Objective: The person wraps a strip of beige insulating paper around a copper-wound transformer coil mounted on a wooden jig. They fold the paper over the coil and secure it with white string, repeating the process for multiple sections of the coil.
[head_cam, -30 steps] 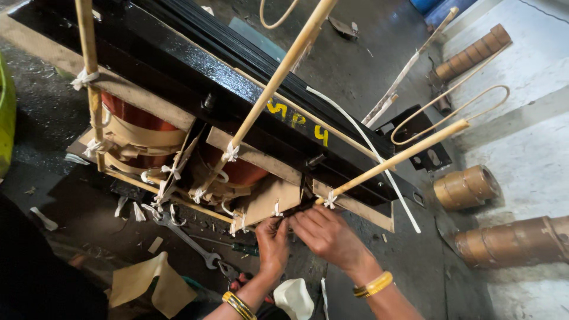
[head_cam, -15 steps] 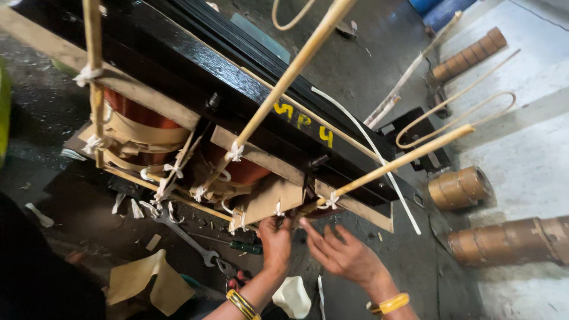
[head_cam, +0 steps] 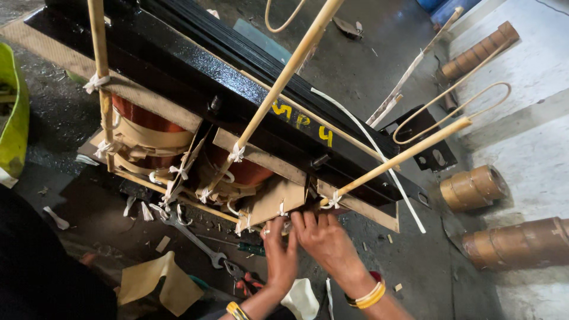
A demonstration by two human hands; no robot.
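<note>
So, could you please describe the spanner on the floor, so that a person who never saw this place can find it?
Start from the big black frame with copper-coloured coils under it. On the dark floor in front, left of the left hand, lies the spanner, a long grey metal bar set diagonally. Unlike the green-handled screwdriver beside it, it is all metal.

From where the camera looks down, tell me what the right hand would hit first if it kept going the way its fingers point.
Probably the tan cardboard sheet under the black frame; the right hand already looks to be touching it, though depth is unclear.
</note>
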